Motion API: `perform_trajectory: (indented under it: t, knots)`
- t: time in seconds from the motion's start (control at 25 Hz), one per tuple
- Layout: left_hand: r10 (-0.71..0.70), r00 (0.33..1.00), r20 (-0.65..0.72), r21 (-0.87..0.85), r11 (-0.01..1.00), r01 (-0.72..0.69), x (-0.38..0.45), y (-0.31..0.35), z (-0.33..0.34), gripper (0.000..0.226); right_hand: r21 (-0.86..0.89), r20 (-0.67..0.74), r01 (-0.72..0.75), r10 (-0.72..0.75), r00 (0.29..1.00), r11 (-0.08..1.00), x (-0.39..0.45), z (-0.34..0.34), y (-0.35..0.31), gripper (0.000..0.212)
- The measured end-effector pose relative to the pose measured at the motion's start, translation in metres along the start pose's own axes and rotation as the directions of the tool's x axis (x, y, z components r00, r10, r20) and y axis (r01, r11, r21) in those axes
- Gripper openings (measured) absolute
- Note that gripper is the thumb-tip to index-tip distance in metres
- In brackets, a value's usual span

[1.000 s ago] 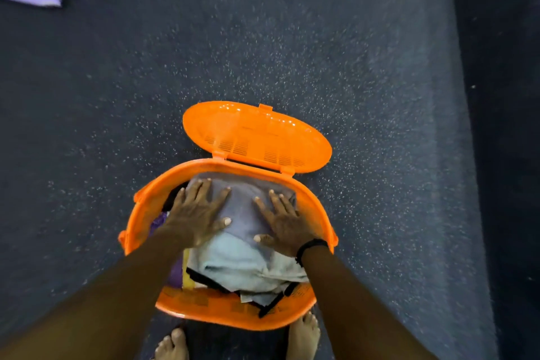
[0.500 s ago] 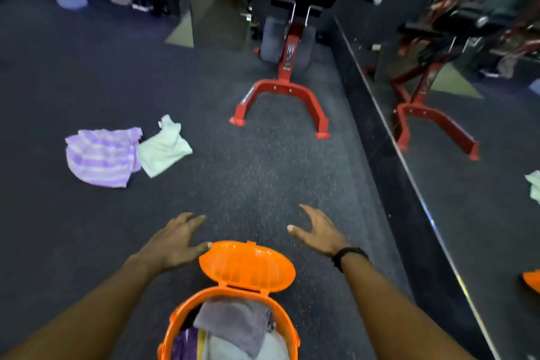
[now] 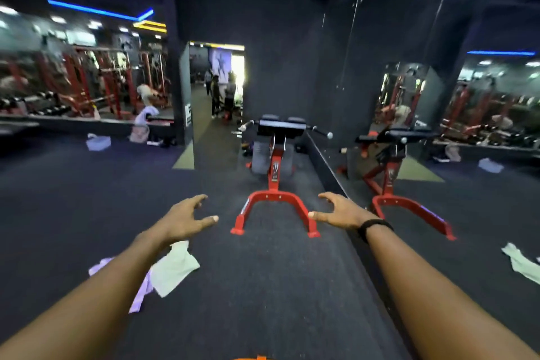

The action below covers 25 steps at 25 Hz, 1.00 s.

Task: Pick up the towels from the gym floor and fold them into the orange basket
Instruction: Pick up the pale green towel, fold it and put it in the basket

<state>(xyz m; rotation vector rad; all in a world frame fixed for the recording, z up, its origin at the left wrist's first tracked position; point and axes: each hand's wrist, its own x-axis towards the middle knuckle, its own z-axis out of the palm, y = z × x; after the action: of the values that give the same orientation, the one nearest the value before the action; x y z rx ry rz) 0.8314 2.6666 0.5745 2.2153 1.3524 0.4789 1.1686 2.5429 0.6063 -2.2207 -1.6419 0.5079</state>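
Both my arms reach forward over the dark gym floor. My left hand (image 3: pixel 187 218) and my right hand (image 3: pixel 340 210) hang in the air with fingers spread and hold nothing. A pale green towel (image 3: pixel 175 270) lies on the floor under my left forearm, and a purple striped towel (image 3: pixel 140 291) lies beside it, partly hidden by the arm. Only a sliver of the orange basket (image 3: pixel 254 357) shows at the bottom edge. Another pale towel (image 3: pixel 98 142) lies far off at the left.
A red-framed exercise bench (image 3: pixel 274 172) stands straight ahead. A mirror wall (image 3: pixel 438 126) runs along the right and reflects the bench and a towel. Weight racks (image 3: pixel 87 88) line the far left. People stand in the far doorway (image 3: pixel 222 93).
My hands lifted off the folded towels in the basket and rose into the air. The view swung up from the basket to the room, so the basket dropped almost out of frame.
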Motion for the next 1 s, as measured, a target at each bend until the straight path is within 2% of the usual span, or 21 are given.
perform_trajectory:
  t: [0.16,0.36,0.76,1.0]
  knots:
    - [0.037,0.997,-0.071,0.042,0.999,-0.034,-0.037,0.043,-0.072,0.076,-0.031,-0.093,0.054,-0.056,0.994,0.998,-0.049,-0.068,-0.035,0.083]
    - [0.073,0.991,-0.111,0.043,0.997,-0.069,-0.098,0.084,-0.120,0.078,-0.012,-0.261,0.184,-0.180,0.948,0.983,-0.111,-0.121,-0.066,0.072]
    - [-0.002,0.982,-0.190,0.068,0.998,0.016,-0.247,0.095,-0.126,0.081,0.037,-0.148,0.290,-0.282,0.948,0.956,-0.190,-0.083,-0.088,0.083]
    - [-0.110,0.955,-0.277,0.098,0.985,0.142,-0.309,0.053,-0.159,0.079,0.062,-0.076,0.378,-0.374,0.925,0.924,-0.198,-0.046,-0.142,0.086]
